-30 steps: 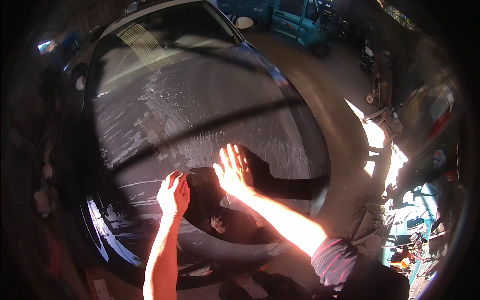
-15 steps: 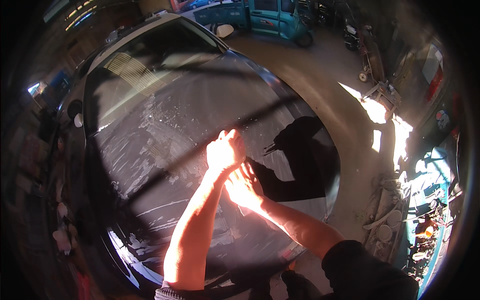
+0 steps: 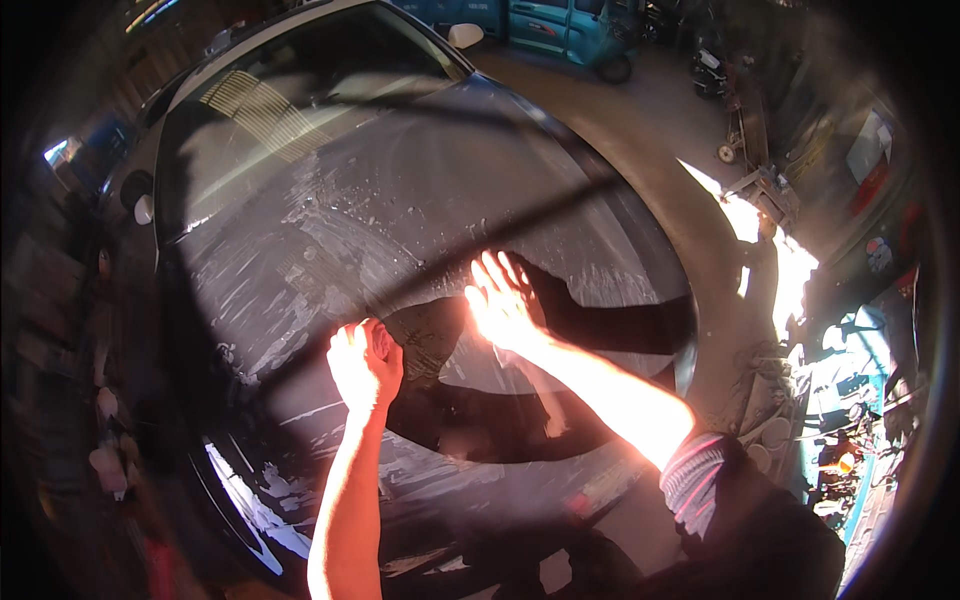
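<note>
Car hood: the dark grey hood (image 3: 420,235) lies under and around both hands, wet-looking and marked with pale streaks.
Pointing: its nose faces the person, with the windshield (image 3: 330,85) at the far end, ahead of the hands and to their left.
Long axis: it runs from near the forearms away past the left hand, leaning leftward toward the windshield.
Left hand: the left hand (image 3: 365,362) is bent, fingers curled, low over the hood; whether it grips anything cannot be told.
Right hand: the right hand (image 3: 503,300) is spread flat, fingers pointing away from the person; contact with the hood cannot be made out.
Between hands: the two are apart, the right one farther forward, with shadowed hood in the gap.
Right edge: it curves round well to the right of the right hand, and the brown floor (image 3: 640,150) lies beyond.
Left edge: it sinks into shadow, left of the left hand.
Room: hood surface stretches ahead of both hands to the windshield; a cluttered teal bench (image 3: 860,400) stands well right of the right forearm.
</note>
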Available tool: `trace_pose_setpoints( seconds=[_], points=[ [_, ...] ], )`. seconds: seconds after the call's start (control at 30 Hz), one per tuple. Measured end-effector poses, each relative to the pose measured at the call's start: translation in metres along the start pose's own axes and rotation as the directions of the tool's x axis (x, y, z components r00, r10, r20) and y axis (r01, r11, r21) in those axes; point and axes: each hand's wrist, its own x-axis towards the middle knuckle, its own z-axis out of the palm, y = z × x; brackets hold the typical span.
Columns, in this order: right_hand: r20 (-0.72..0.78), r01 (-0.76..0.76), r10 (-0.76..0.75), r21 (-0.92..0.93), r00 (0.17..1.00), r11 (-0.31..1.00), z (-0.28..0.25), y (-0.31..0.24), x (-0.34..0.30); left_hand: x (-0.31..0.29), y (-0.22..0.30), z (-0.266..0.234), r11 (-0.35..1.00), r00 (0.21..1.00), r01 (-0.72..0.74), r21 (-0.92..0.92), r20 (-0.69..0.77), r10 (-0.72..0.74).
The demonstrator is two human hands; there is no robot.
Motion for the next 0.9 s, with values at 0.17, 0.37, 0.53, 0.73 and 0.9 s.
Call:
trace_pose_setpoints(
  seconds=[0.17, 0.37, 0.53, 0.73, 0.9],
  points=[
    [0.226, 0.247, -0.232, -0.040, 0.946, 0.968, -0.065, -0.037, -0.113, 0.004, 0.009, -0.003, 0.996, 1.000, 0.000, -0.090, -0.016, -0.001],
    [0.217, -0.077, 0.115, -0.177, 0.969, 0.981, -0.004, -0.017, 0.129, 0.004, 0.023, 0.011, 0.995, 1.000, 0.027, -0.091, 0.017, -0.025],
    [0.152, 0.139, -0.141, 0.022, 0.978, 0.990, 0.006, -0.056, -0.023, 0.000, -0.005, -0.009, 0.997, 0.998, 0.056, -0.050, 0.008, -0.056],
    [0.201, 0.254, -0.248, -0.004, 0.948, 0.967, 0.012, -0.081, 0.011, 0.000, -0.017, -0.014, 1.000, 1.000, 0.023, -0.016, -0.020, -0.023],
    [0.027, 0.065, -0.061, -0.200, 0.998, 0.978, 0.038, -0.047, 0.101, 0.005, 0.023, 0.016, 0.990, 0.996, 0.050, -0.131, -0.065, -0.059]
  ],
)
